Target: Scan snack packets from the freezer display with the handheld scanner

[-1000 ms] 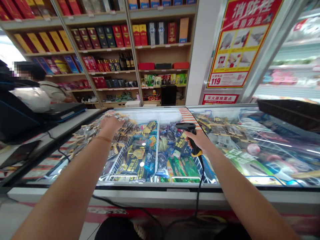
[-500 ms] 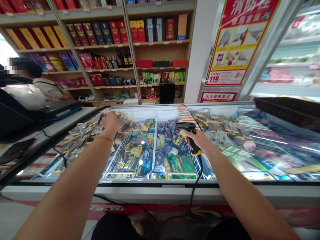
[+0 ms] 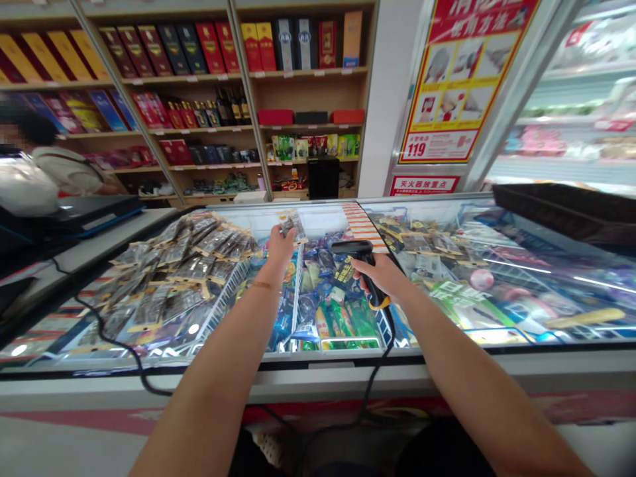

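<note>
My left hand (image 3: 282, 242) is closed on a small clear snack packet (image 3: 293, 224) with a tan edge, held up over the chest freezer (image 3: 308, 369). To its left a heap of similar packets (image 3: 199, 248), dark inside, is spread over the freezer's glass top. My right hand (image 3: 380, 275) grips a black barcode scanner (image 3: 355, 249) by its handle, its head pointing left toward the packet. A black cable (image 3: 380, 361) runs down from the scanner's yellow-trimmed base. Below both hands, white wire baskets (image 3: 298, 285) hold bagged ice creams.
A black tray (image 3: 561, 209) rests on the freezer's right side. At left are a counter with a dark device (image 3: 106, 215) and a person (image 3: 59, 159) beyond it. Shelves of boxed bottles (image 3: 213, 50) line the back. A loose cable (image 3: 99, 324) crosses the freezer's left part.
My left hand has moved right from the heap, carrying one packet toward the scanner. My right hand keeps the scanner at nearly the same place. The view has shifted slightly.
</note>
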Available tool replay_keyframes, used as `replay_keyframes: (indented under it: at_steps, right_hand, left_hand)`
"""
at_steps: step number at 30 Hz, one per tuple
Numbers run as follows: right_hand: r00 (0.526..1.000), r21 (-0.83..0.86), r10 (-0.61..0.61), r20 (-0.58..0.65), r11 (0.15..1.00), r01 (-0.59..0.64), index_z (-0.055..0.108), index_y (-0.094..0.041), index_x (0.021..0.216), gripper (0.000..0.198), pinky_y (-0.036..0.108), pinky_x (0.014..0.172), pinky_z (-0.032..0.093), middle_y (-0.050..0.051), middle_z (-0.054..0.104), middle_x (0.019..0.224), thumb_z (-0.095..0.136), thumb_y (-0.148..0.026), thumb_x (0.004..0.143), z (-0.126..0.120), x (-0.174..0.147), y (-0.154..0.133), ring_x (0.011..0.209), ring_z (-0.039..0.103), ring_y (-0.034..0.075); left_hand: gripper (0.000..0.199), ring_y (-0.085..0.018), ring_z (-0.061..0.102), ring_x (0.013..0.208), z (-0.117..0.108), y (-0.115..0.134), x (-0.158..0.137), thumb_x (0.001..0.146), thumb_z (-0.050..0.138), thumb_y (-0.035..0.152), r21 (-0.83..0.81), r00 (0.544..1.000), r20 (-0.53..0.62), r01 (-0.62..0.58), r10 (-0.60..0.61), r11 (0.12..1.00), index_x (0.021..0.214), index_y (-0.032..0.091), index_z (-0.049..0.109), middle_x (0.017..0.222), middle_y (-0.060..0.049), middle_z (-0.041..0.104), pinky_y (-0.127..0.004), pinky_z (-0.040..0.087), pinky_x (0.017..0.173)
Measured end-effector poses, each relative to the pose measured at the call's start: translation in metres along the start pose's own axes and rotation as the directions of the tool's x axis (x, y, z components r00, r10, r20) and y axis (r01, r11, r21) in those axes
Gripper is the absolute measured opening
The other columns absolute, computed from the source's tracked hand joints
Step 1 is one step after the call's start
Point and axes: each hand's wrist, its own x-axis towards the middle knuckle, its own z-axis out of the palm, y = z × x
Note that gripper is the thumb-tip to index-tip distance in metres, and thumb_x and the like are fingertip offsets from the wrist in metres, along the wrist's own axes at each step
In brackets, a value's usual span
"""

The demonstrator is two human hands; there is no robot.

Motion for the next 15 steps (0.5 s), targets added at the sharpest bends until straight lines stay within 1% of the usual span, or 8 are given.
replay_keyframes:
  at_steps: [2, 4, 7, 10, 15]
  right_hand:
    - [1.0, 0.003, 0.002, -0.02, 1.0, -0.002, 0.055, -0.019, 0.078, 0.024, 0.024, 0.038, 0.043, -0.001, 0.063, 0.062, 0.074, -0.024, 0.091, -0.002, 0.0, -0.001, 0.04, 0.054, 0.011]
    - [1.0, -0.001, 0.0, -0.029, 1.0, -0.001, 0.055, -0.02, 0.077, 0.024, 0.023, 0.038, 0.044, -0.001, 0.064, 0.062, 0.074, -0.025, 0.091, -0.003, 0.0, -0.001, 0.04, 0.054, 0.011]
    - [1.0, -0.032, 0.002, -0.004, 0.999, -0.002, 0.055, -0.02, 0.076, 0.026, 0.022, 0.039, 0.044, -0.001, 0.064, 0.061, 0.076, -0.027, 0.09, -0.003, -0.001, 0.0, 0.04, 0.055, 0.01]
    - [1.0, -0.073, -0.026, 0.01, 0.997, 0.027, 0.055, -0.02, 0.075, 0.027, 0.023, 0.038, 0.043, -0.001, 0.064, 0.061, 0.077, -0.027, 0.09, 0.0, -0.002, 0.001, 0.039, 0.054, 0.01]
    - [0.999, -0.101, -0.027, 0.026, 0.994, 0.03, 0.054, -0.02, 0.072, 0.029, 0.022, 0.038, 0.043, -0.001, 0.063, 0.06, 0.076, -0.026, 0.091, 0.003, -0.005, -0.001, 0.038, 0.054, 0.01]
  left_hand:
    - [0.018, -0.019, 0.072, 0.09, 0.014, -0.014, -0.007, 0.085, 0.066, 0.021, 0.023, 1.0, -0.015, 0.007, -0.007, 1.0, 0.102, 0.021, 0.059, 0.089, -0.002, 0.071, -0.029, 0.059, 0.082]
    - [0.015, -0.02, 0.072, 0.093, 0.02, -0.022, -0.012, 0.084, 0.066, 0.021, 0.046, 1.0, -0.024, 0.004, -0.003, 0.999, 0.098, 0.021, 0.061, 0.088, -0.003, 0.072, -0.029, 0.057, 0.086]
    - [0.011, -0.021, 0.071, 0.095, 0.022, -0.027, -0.017, 0.083, 0.068, 0.021, 0.061, 1.0, -0.013, 0.002, -0.001, 0.998, 0.093, 0.021, 0.062, 0.087, -0.003, 0.073, -0.028, 0.055, 0.086]
    - [0.005, -0.02, 0.071, 0.094, 0.021, -0.026, -0.02, 0.086, 0.066, 0.02, 0.07, 1.0, 0.003, 0.006, -0.006, 0.998, 0.09, 0.021, 0.063, 0.086, -0.003, 0.073, -0.027, 0.054, 0.084]
    - [0.004, -0.02, 0.071, 0.091, 0.021, -0.026, -0.022, 0.088, 0.065, 0.018, 0.059, 0.999, 0.025, 0.021, -0.023, 0.998, 0.092, 0.02, 0.064, 0.086, -0.002, 0.073, -0.026, 0.053, 0.08]
